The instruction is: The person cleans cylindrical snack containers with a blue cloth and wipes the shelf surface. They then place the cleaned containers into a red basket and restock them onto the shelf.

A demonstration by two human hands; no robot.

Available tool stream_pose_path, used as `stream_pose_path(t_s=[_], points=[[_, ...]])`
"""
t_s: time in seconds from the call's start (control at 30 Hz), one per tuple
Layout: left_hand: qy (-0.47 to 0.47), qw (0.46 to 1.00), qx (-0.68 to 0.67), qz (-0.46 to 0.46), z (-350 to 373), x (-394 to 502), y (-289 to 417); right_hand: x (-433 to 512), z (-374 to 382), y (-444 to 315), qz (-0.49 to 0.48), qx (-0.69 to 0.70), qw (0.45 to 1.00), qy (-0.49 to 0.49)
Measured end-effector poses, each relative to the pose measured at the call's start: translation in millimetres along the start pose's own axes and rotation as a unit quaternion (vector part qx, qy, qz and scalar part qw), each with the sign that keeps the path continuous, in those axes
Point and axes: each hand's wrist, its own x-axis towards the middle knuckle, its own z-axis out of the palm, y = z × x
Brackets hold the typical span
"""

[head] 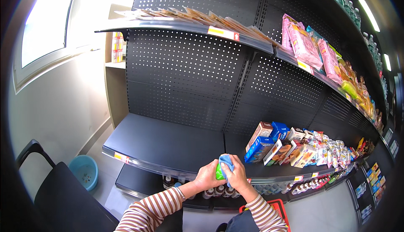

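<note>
My left hand (206, 175) grips a bright green item (219, 172), mostly hidden by the fingers, so its kind cannot be told. Wrapped in my right hand (236, 174) is a blue cloth (226, 162), pressed against the green item. Both hands meet just in front of the edge of a black metal shelf (170, 143). To their right on that shelf stand several snack boxes (259, 150), blue, brown and cream. Beneath the hands, bottles with white caps (218, 191) line the lower shelf.
Flat packets (195, 16) lean along the upper shelf, with pink bags (304, 46) farther right. At left are a black chair (66, 197) and a light-blue bucket (84, 172) on the floor. A red basket (279, 206) sits by my right forearm.
</note>
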Motion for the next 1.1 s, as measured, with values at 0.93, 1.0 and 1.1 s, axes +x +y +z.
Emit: stream_pose_path(t_s=[0.93,1.0,1.1], points=[[-0.172,0.964,-0.201,-0.009,-19.9,-20.2,1.3,-15.2,6.7,33.4,0.364,0.528,0.764,0.067],[-0.149,0.951,-0.269,-0.016,-10.8,-19.0,-2.6,-14.8,11.2,40.3,0.344,0.576,0.735,0.096],[-0.126,0.922,-0.365,-0.029,-1.3,-15.6,-0.1,-19.1,26.2,47.0,0.318,0.526,0.764,0.195]])
